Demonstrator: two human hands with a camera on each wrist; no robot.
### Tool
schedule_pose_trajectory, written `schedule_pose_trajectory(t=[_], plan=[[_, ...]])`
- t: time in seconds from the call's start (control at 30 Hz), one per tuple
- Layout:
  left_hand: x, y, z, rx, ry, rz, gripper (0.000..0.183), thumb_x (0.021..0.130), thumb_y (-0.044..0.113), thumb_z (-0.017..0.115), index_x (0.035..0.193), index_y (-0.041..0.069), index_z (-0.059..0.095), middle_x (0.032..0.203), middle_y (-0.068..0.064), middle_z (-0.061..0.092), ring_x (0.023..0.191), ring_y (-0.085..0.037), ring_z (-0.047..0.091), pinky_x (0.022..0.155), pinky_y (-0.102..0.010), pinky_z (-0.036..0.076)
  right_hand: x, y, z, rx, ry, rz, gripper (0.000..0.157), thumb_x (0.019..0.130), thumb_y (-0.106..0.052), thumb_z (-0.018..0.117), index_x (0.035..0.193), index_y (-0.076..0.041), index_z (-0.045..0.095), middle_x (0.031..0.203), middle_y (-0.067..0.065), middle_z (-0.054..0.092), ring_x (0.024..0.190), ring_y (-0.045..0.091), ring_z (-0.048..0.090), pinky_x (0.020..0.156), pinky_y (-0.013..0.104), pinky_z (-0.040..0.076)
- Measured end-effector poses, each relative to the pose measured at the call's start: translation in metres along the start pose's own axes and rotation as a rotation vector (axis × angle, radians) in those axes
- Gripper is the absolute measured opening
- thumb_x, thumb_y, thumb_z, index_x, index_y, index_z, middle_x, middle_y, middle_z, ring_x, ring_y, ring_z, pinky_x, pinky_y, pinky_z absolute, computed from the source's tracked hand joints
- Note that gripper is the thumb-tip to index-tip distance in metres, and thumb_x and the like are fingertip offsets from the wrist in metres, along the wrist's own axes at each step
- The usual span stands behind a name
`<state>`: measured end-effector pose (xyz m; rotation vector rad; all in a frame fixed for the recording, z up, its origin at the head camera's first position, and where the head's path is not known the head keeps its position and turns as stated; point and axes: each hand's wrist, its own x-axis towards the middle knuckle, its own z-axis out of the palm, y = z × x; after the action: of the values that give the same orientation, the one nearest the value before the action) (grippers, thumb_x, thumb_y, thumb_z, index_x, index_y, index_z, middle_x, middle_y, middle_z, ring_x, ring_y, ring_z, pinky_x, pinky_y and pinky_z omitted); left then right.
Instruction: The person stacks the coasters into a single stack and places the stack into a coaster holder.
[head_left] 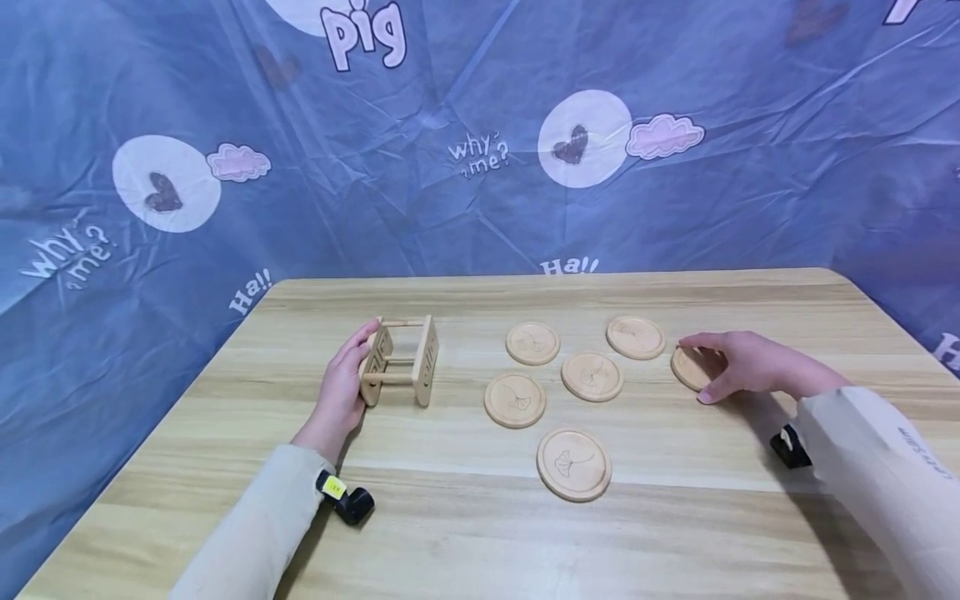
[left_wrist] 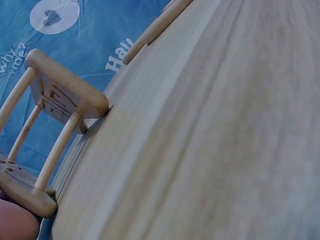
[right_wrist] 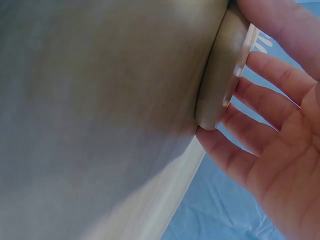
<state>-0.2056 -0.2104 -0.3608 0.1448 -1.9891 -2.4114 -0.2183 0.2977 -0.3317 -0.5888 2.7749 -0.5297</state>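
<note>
The right grip point(head_left: 750, 362) pinches a pale, round wooden coaster point(head_left: 687, 371) on the light wood-grained table point(head_left: 450, 533), well right of the pale wooden two-panel rack point(head_left: 425, 362) that the left grip point(head_left: 342, 387) clasps from its left, five matching coasters point(head_left: 592, 377) between.

Toward the right edge of the pale wood-grained table point(head_left: 450, 533), the bare right hand point(head_left: 759, 364) hides part of a round, pale wooden coaster point(head_left: 687, 368). Nearer the left edge, the pale wooden rack with dowel bars point(head_left: 426, 365) and bare left hand point(head_left: 341, 390) are cut off in the left wrist view. The table's near edge is out of frame; its grain blurs in the right wrist view.
</note>
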Motion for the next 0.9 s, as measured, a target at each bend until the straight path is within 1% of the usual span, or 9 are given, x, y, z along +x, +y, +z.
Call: schedule_pose_trajectory(t=[0.2,0.43,0.53,0.67,0.73,0.9], plan=[[0.000,0.001,0.000,-0.006,-0.002,0.002,0.043,0.100,0.014,0.029,0.143,0.011,0.036,0.151,-0.001,0.028,0.134,-0.019,0.030,0.111,-0.035,0.027,0.002,-0.002,-0.002,-0.035,0.020,-0.006,0.090,0.058,-0.036,0.085,0.128,0.007,0.048,0.122,0.034,0.051,0.113,0.049,0.046,0.090,0.057,0.041],[0.001,0.000,-0.001,-0.008,0.000,-0.003,0.044,0.100,0.014,0.030,0.143,0.011,0.035,0.151,-0.001,0.028,0.134,-0.019,0.031,0.110,-0.034,0.028,0.002,-0.011,-0.002,-0.027,0.014,-0.023,0.089,0.059,-0.040,0.084,0.127,0.006,0.049,0.118,0.031,0.055,0.110,0.046,0.050,0.088,0.055,0.043],[0.001,0.000,0.000,-0.011,0.002,-0.007,0.044,0.100,0.014,0.030,0.143,0.011,0.035,0.151,-0.001,0.028,0.134,-0.019,0.031,0.110,-0.034,0.029,0.002,-0.018,-0.003,-0.019,0.020,-0.034,0.089,0.059,-0.041,0.083,0.127,0.005,0.050,0.116,0.027,0.057,0.108,0.041,0.053,0.088,0.052,0.044],[0.001,0.000,0.000,-0.010,0.006,-0.010,0.043,0.100,0.014,0.030,0.143,0.011,0.036,0.151,0.000,0.029,0.133,-0.019,0.032,0.109,-0.035,0.030,0.002,-0.028,-0.003,-0.006,0.032,-0.080,0.086,0.058,-0.038,0.084,0.126,0.004,0.052,0.117,0.024,0.059,0.109,0.039,0.053,0.090,0.051,0.043],[0.001,0.000,0.000,-0.003,0.002,-0.010,0.043,0.100,0.014,0.030,0.143,0.012,0.036,0.151,0.000,0.028,0.133,-0.019,0.032,0.110,-0.035,0.029,0.002,-0.033,-0.002,0.002,0.031,-0.114,0.085,0.059,-0.036,0.084,0.126,0.004,0.052,0.119,0.024,0.058,0.110,0.040,0.052,0.091,0.052,0.043],[0.001,0.001,0.000,0.013,-0.002,-0.005,0.044,0.100,0.015,0.030,0.143,0.012,0.035,0.152,0.000,0.027,0.134,-0.018,0.030,0.110,-0.035,0.028,0.003,-0.049,0.001,0.014,0.020,-0.164,0.082,0.060,-0.034,0.084,0.126,0.003,0.052,0.122,0.022,0.057,0.112,0.040,0.051,0.093,0.053,0.042]])
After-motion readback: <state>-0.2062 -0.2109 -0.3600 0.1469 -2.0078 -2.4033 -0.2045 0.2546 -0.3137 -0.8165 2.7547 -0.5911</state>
